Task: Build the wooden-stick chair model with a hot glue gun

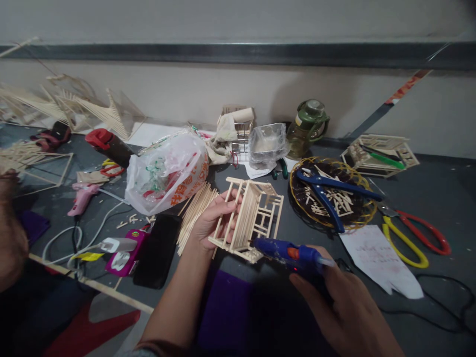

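Note:
My left hand [210, 220] grips a small model house frame [247, 213] made of thin wooden sticks, its fingers reaching between the posts. The frame is tilted above the table, with a row of sticks laid side by side along one face. In my right hand [342, 292] is a blue glue gun [288, 253] with an orange patch and a small red light. Its nozzle is at the lower edge of the frame; whether it touches I cannot tell. A bundle of loose wooden sticks [193, 215] lies just behind my left hand.
Right of the frame sits a woven basket [297, 210] with stick offcuts and blue-handled pliers [322, 193]. Scissors [407, 233], a paper sheet [379, 255] and a black cord lie further right. Leftward are a plastic bag [167, 168], a black phone [156, 253], a pink glue gun [84, 198] and another person's hand [13, 238].

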Motion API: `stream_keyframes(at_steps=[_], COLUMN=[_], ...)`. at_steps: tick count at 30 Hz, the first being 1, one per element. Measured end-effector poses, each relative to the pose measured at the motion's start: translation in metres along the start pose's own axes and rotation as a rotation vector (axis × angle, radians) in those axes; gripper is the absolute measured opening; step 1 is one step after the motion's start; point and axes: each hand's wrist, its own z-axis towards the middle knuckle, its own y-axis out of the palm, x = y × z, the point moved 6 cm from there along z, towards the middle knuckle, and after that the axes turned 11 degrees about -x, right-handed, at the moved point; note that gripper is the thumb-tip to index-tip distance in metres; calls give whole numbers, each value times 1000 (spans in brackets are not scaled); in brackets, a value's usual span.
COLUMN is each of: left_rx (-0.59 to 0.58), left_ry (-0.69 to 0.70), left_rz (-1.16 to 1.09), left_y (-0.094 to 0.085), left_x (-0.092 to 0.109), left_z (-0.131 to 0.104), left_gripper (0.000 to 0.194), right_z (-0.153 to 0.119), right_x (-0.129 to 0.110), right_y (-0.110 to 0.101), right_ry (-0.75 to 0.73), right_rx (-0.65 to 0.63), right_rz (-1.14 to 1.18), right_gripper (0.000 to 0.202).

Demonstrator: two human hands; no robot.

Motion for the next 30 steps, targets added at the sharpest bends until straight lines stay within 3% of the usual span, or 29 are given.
stream_keyframes(at_steps=[15, 30], left_rx=[-44, -87], left_ry=[13, 11], left_rz=[-12, -19], left_y=[3, 2], left_x=[0, -1], left_z=[-1, -3], left_gripper=[15, 15], right_z=[-1, -2], right_x=[-4, -4], right_y=[-2, -4], right_ry=[45, 42], right_rx=[-102, -91], right_rz=[42, 63], right_gripper=[36, 38])
